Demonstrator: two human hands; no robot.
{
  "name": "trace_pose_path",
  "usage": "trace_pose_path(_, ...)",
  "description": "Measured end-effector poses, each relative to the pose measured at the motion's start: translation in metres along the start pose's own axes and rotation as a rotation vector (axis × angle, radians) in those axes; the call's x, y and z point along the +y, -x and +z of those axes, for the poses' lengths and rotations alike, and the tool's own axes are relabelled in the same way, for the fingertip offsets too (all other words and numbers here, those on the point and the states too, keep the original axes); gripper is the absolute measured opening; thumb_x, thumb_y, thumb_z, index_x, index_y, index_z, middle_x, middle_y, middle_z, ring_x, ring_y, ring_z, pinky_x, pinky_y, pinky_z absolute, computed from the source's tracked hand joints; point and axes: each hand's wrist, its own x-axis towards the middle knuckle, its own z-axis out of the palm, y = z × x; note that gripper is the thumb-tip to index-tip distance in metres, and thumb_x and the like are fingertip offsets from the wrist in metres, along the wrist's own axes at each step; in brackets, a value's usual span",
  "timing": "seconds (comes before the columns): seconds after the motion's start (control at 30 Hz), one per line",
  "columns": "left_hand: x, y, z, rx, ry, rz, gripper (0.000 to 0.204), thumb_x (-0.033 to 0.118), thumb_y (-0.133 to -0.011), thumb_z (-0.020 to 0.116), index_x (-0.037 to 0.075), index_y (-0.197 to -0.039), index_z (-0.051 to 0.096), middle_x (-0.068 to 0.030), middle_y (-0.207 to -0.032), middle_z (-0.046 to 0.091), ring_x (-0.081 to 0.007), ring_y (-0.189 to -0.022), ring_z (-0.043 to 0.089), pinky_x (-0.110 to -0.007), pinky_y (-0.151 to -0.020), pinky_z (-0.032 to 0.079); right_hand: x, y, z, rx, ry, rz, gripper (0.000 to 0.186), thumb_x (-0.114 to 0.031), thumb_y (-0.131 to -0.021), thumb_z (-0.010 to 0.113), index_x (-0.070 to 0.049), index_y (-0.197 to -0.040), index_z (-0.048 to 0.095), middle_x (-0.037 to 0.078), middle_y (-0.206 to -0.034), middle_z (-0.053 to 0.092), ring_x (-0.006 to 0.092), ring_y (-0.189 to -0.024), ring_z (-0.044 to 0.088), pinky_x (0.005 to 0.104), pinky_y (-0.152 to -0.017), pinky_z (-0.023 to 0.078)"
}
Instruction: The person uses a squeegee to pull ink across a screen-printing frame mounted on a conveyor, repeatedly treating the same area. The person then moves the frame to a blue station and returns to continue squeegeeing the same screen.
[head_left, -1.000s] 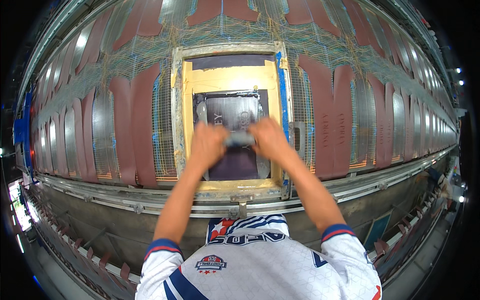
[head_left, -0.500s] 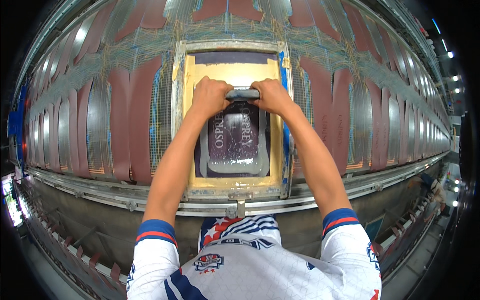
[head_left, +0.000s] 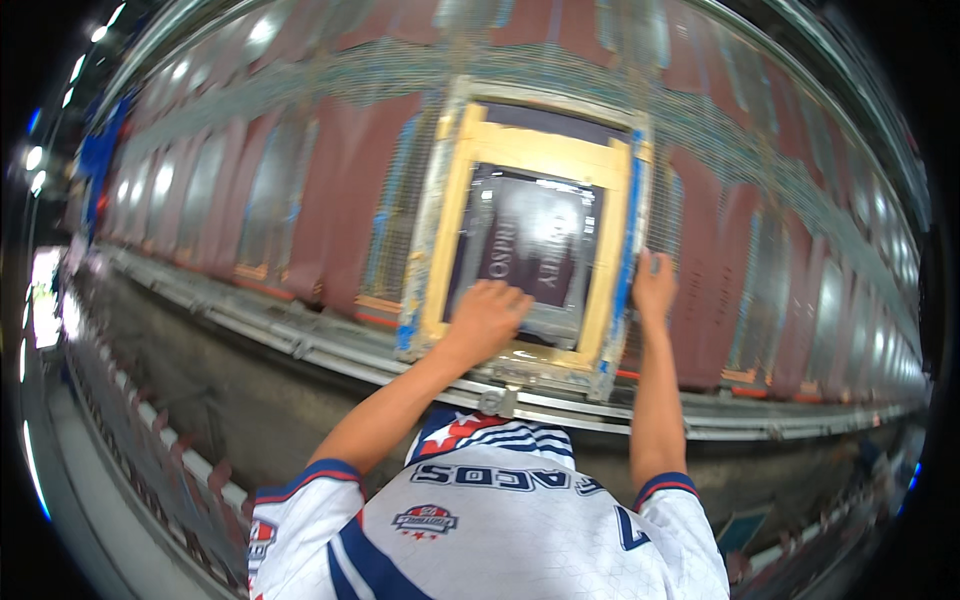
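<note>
Looking down through the head camera, I see my left hand (head_left: 488,318) at the lower edge of the dark mesh of the screen-printing frame (head_left: 520,155), its fingers curled together over something I cannot make out. My right hand (head_left: 653,285) lies at three o'clock from it, fingers flat and close together on the blue-taped right rail of that frame. The frame itself, yellow-bordered, lies at twelve o'clock from my chest, flat on the long bench (head_left: 300,340). Maroon fabric panels (head_left: 340,190) line the bench toward nine and three o'clock. A metal rail (head_left: 760,420) runs along the near edge, at six o'clock from the frame.
</note>
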Motion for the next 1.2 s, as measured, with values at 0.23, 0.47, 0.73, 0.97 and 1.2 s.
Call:
trace_pose_path(0.23,-0.003,0.011,-0.006,-0.116,0.082,-0.061,0.035,0.012,-0.069,0.078,0.011,-0.103,0.07,-0.0015,-0.105,0.069,-0.0243,-0.096,0.066,-0.038,-0.086,0.05,-0.039,0.0,-0.04,-0.151,-0.197,0.204,0.035,-0.035,-0.1,0.06,-0.001,-0.1,0.069,0.014,-0.087,0.069,0.0259,-0.081,0.064,0.0394,-0.076,0.048)
trace_pose_path(0.47,0.006,0.004,-0.02,-0.249,-0.125,-0.029,0.043,0.016,-0.066,0.083,0.012,-0.105,0.065,-0.0007,-0.115,0.066,-0.0228,-0.103,0.062,-0.04,-0.087,0.048,0.016,0.009,0.014,-0.061,-0.489,0.062,0.031,-0.03,-0.1,0.06,0.0,-0.099,0.068,0.015,-0.088,0.07,0.0252,-0.083,0.065,0.0391,-0.077,0.049)
trace_pose_path(0.73,0.03,0.044,-0.012,-0.119,-0.267,-0.003,0.051,0.011,-0.061,0.083,0.011,-0.109,0.067,-0.0021,-0.113,0.067,-0.0227,-0.096,0.063,-0.039,-0.084,0.047,-0.006,0.022,0.007,-0.066,-0.414,0.084,0.032,-0.034,-0.099,0.061,-0.002,-0.099,0.069,0.023,-0.084,0.069,0.0363,-0.08,0.069,0.0441,-0.074,0.05)
trace_pose_path(0.97,0.033,0.049,0.017,-0.042,-0.244,-0.011,0.021,0.013,-0.079,0.063,0.01,-0.1,0.067,-0.0025,-0.101,0.067,-0.0194,-0.086,0.064,-0.036,-0.081,0.045,-0.001,0.023,0.001,0.005,-0.391,-0.013,0.029,-0.026,-0.101,0.061,0.001,-0.091,0.065,0.002,-0.07,0.054,0.0114,-0.065,0.047,0.0319,-0.06,0.04)
trace_pose_path(1.2,0.029,0.052,0.007,0.068,-0.131,-0.023,0.021,0.014,-0.079,0.064,0.009,-0.099,0.066,-0.0022,-0.1,0.067,-0.019,-0.084,0.063,-0.034,-0.079,0.045,0.012,0.013,-0.009,0.024,-0.356,-0.034,0.025,-0.021,-0.1,0.063,0.001,-0.092,0.067,0.001,-0.07,0.056,0.0102,-0.067,0.051,0.0298,-0.061,0.042)
